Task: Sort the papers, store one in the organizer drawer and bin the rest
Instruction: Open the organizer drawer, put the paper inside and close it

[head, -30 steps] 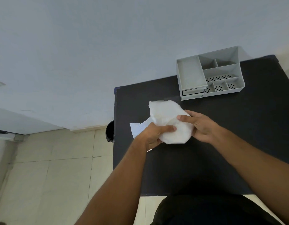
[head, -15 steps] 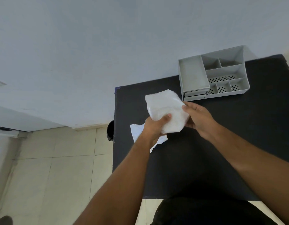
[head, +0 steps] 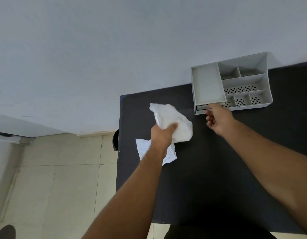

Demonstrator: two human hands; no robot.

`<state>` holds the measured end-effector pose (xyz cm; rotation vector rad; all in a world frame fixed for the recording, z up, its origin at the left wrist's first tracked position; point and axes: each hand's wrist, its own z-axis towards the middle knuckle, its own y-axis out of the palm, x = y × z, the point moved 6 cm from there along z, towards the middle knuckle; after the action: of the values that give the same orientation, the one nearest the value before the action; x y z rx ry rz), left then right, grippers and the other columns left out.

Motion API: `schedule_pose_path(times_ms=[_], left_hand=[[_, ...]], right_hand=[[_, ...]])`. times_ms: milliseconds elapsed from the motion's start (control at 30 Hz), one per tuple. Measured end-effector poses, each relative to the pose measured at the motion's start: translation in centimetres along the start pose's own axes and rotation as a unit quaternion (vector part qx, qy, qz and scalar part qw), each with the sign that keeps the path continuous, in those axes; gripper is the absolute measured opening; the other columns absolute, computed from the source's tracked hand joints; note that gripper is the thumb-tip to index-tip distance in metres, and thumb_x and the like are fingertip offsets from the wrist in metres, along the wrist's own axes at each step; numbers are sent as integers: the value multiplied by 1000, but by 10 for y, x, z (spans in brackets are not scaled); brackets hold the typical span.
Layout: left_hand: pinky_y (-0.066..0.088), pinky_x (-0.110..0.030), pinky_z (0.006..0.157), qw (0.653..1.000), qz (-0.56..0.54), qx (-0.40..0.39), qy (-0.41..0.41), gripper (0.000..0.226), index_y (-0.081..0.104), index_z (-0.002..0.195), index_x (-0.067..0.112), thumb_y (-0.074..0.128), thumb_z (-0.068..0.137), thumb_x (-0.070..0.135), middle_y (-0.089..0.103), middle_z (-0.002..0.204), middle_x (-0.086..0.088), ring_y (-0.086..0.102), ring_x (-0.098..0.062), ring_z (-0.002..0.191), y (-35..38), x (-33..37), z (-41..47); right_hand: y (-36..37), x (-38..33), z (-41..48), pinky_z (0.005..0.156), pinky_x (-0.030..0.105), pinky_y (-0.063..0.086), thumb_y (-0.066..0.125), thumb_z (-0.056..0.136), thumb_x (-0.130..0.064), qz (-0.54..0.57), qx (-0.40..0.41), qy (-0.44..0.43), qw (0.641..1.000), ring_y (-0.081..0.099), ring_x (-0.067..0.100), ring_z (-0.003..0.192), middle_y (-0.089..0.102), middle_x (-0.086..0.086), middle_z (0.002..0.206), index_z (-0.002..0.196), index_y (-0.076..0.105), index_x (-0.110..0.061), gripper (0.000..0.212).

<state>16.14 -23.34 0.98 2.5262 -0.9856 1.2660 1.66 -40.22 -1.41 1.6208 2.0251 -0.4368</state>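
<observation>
My left hand [head: 164, 135] grips the crumpled paper [head: 173, 119] above the table [head: 201, 169]. My right hand [head: 220, 119] touches the organizer [head: 208, 83] drawer [head: 201, 107] front; grip cannot be determined. A second sheet [head: 143, 149] lies flat beneath my left wrist.

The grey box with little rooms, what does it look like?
The grey organizer looks like plastic. It sits at the far edge of the black table, by the wall. On top it has one long shallow tray on the left and smaller open compartments, several with holed floors. Below the tray is a low drawer; the right hand reaches its front.
</observation>
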Motion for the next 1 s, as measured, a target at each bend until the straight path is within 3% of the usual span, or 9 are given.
schedule_pose_path(times_ms=[267,500,667,833,1000], left_hand=[[51,-19,59,1000,0,-5,9,30,56,110,23,77,88,24,65,94,10,62,-5,82,8,-1,1],[59,-35,84,997,-64,44,13,39,59,116,20,80,85,30,67,98,8,65,-11,91,7,-3,-4],[60,-41,88,996,-79,38,12,47,62,124,14,81,83,29,71,106,2,69,-18,98,6,-11,-12],[59,-29,75,996,-82,31,-1,46,63,123,14,81,83,29,72,107,1,70,-18,99,5,-21,-24],[60,-32,76,995,-103,-16,-6,43,65,122,15,81,83,25,75,109,-1,72,-19,100,10,-26,-31]], right_hand=[[-15,44,-17,54,25,38,66,92,-27,79,6,34,996,44,9,57,56,-3,71,91,64,-18,9],[-40,92,-40,50,26,36,65,95,-27,39,26,30,998,42,11,54,52,-1,68,83,59,-18,16],[-49,103,-49,51,27,37,64,95,-28,11,36,21,999,44,13,56,53,0,71,85,59,-17,15],[-53,103,-56,52,28,37,62,96,-26,-6,47,9,999,44,12,56,54,1,72,85,59,-17,15],[-54,108,-59,51,27,38,61,96,-28,-4,53,11,999,44,13,55,56,0,73,89,60,-18,13]])
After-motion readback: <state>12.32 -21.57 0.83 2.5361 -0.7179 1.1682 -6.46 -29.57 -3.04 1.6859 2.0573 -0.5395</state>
